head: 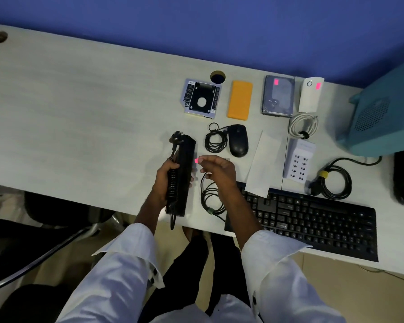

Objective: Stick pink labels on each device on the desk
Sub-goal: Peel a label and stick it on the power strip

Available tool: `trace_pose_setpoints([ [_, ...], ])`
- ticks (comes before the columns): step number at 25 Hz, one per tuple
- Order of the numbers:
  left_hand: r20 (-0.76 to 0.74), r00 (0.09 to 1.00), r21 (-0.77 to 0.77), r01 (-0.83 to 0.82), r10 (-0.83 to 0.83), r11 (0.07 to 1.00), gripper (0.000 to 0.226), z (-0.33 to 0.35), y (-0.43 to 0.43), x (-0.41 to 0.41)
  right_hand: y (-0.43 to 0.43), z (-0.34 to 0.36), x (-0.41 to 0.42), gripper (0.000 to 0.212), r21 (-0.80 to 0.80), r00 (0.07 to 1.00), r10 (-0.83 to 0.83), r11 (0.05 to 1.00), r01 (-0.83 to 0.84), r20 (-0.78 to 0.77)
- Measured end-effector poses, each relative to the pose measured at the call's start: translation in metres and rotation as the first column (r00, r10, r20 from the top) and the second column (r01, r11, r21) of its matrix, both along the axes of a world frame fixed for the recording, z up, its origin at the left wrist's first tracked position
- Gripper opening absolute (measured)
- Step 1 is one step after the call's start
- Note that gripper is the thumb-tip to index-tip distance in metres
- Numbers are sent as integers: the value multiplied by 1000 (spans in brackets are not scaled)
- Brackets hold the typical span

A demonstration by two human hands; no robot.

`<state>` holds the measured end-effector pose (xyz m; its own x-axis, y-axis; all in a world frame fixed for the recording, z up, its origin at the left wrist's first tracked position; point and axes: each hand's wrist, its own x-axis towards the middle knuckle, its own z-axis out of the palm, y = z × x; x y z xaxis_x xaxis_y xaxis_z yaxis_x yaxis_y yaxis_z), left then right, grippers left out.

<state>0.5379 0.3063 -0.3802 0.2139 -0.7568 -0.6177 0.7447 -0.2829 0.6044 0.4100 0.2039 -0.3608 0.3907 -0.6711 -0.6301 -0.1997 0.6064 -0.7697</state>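
Observation:
My left hand (167, 177) grips a long black power strip (184, 169) with its cable wound around it, lifted on edge above the desk's front edge. My right hand (217, 169) pinches a small pink label (196, 160) at its fingertips, right against the strip's side. Pink labels sit on the hard drive (278, 96) and the white plug-in adapter (311, 94) at the back. No label shows on the drive caddy (202, 99), orange case (240, 100), black mouse (238, 140), white USB charger (298, 162) or keyboard (313, 217).
A white backing sheet (264, 162) lies between mouse and charger. Coiled black cables (211, 197) lie under my right wrist, another coil (334, 180) at the right, a white coil (304, 125) behind the charger. A teal box (383, 113) stands at the right edge; a chair is lower left.

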Motion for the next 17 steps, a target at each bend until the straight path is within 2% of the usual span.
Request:
trace_pose_setpoints([
  [3, -215, 977, -108, -19, -4, 994, 61, -3, 3, -4, 0, 9, 9, 17, 20, 998, 58, 998, -59, 28],
  [6, -356, 934, -120, -72, 25, 990, 63, -12, 4, -6, -2, 13, 16, 18, 39, 996, 85, 996, -85, 22],
  [12, -404, 913, -66, -99, 64, 993, 61, -18, 6, -5, -2, 13, 21, 11, -23, 994, 95, 995, -97, -46],
  [17, -400, 915, -82, -99, 59, 992, 54, -13, 6, -5, -3, 5, 25, 22, -209, 981, 124, 966, -154, -153],
])
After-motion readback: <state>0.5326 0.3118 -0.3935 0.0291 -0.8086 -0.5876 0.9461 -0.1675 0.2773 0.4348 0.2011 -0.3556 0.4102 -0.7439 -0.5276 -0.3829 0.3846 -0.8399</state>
